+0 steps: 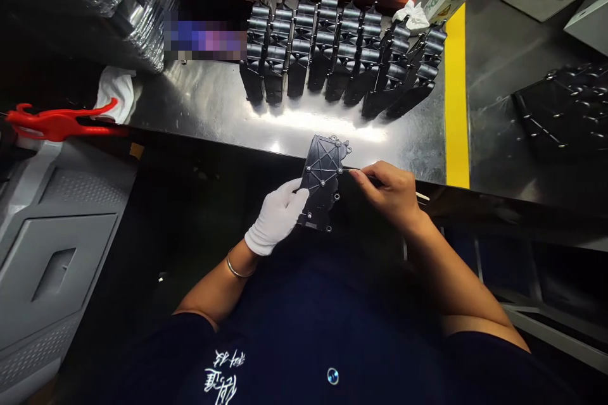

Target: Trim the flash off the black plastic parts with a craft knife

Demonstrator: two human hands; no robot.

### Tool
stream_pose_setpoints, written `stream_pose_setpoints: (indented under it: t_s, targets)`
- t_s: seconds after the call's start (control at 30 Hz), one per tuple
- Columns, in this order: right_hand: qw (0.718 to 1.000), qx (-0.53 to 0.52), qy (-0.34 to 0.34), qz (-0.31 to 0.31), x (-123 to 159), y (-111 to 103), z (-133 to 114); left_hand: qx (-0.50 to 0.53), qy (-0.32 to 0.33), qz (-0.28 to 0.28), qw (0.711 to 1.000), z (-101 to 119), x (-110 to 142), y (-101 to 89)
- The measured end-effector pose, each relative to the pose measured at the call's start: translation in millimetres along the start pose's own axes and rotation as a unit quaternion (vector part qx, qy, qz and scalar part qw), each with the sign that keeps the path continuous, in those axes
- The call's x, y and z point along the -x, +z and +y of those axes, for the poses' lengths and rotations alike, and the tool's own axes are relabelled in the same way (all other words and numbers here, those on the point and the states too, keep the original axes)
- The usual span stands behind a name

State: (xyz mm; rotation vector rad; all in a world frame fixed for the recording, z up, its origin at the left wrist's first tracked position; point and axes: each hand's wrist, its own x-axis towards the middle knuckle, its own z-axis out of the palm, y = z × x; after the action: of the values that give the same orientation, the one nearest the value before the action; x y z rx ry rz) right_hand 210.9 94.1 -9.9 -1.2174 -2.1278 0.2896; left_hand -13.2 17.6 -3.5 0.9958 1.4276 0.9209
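- Panel of black ribbed plastic [323, 168], one piece: held up at the near edge of our shiny grey metal table [204, 98], its upper end showing against the tabletop.
- Left hand in a white cloth glove [278, 215], ours: grip clamped on the panel's left side, thumb over the face.
- Right hand, bare [392, 193], ours: grip pinched together on a thin pale stick [422, 197], tip at the panel's right edge; we cannot tell whether they touch.
- Black ribbed plastic parts [327, 44], eight: standing in a row on the table.
- Yellow strip [456, 107], one: just beside the row's right end.
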Motion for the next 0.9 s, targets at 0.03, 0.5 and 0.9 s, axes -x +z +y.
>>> stream_pose_setpoints:
  t_s: [0.03, 0.5, 0.9]
  targets:
    - [1.000, 0.000, 0.005, -0.001, 1, -1, -1, 0.001, -0.003, 0.002, 1.000, 0, 0, 0.4]
    - [0.999, -0.035, 0.015, 0.009, 14, 4, -22, -0.007, 0.010, 0.009, 1.000, -5, 2, 10.3]
    - [0.805, -0.430, 0.345, -0.217, 10, -5, 4, 0.021, -0.072, -0.202, 0.976, 5, 2, -39.0]
